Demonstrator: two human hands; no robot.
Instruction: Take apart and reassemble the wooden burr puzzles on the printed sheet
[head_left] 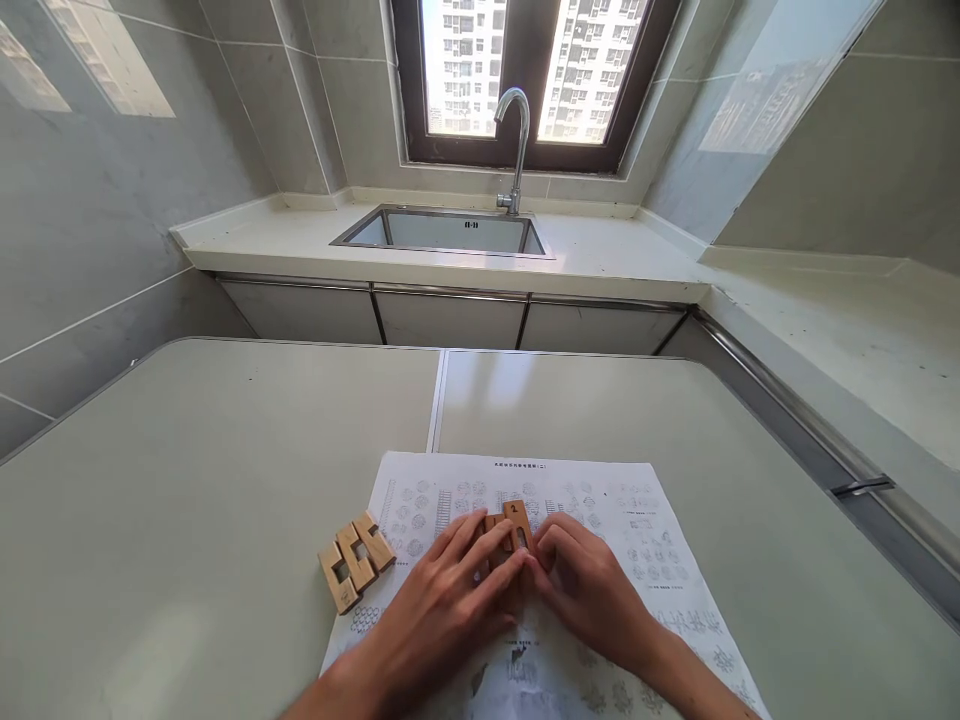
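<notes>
My left hand [442,605] lies over some notched wooden puzzle pieces, its fingers bent around and resting on them. At the right side of that group is a wooden puzzle piece marked "2" [517,522], with a slot cut in it. My right hand [592,590] pinches at its lower right edge, thumb and fingertips close to my left fingertips. Much of the wood is hidden under my left hand. To the left, several notched wooden puzzle pieces [356,560] lie side by side, partly on the paper's edge.
A printed sheet [637,500] with small line drawings lies under my hands on a pale table [187,480] with a seam down its middle. Past the table's far edge are a white counter [600,245], a sink [431,250] and a faucet [517,150] below a window.
</notes>
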